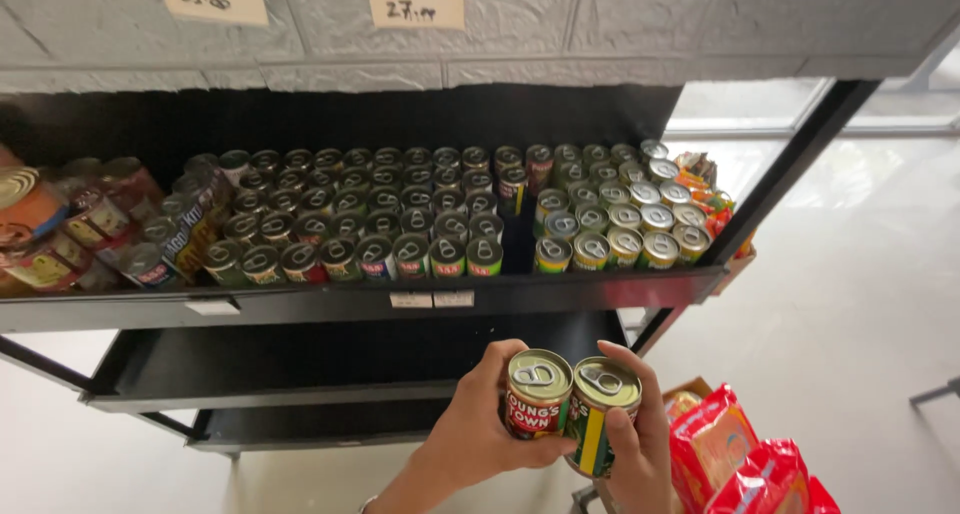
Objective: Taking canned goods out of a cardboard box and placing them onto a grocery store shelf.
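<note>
While both hands meet low in the head view, each grips one small tin with a ring-pull lid, and the two tins stand side by side, touching. The left hand (475, 436) is closed around the red-labelled can (536, 394): its thumb lies across the lower front of the label and its fingers curl up behind the can's left side, so the can sits upright at the right edge of that hand. The right hand (638, 439) is closed on the green-and-yellow can (598, 414); its fingers arch over the far right side of the rim and its thumb presses the label from the front, leaving the can just to the left of the palm and slightly tilted toward the camera.

Above the hands, well apart from them, a black shelf (560, 292) carries rows of similar tins. A block of dark-lidded cans (390, 214) fills its middle, a block of silver-lidded cans (625, 214) stands to the right, and a narrow bare strip runs between the two blocks. At the left end lie larger tins (60, 234), some tilted on their sides. Two lower shelves (300, 359) sit beneath. Near the right hand, at the bottom edge, are red packets (740, 464).
</note>
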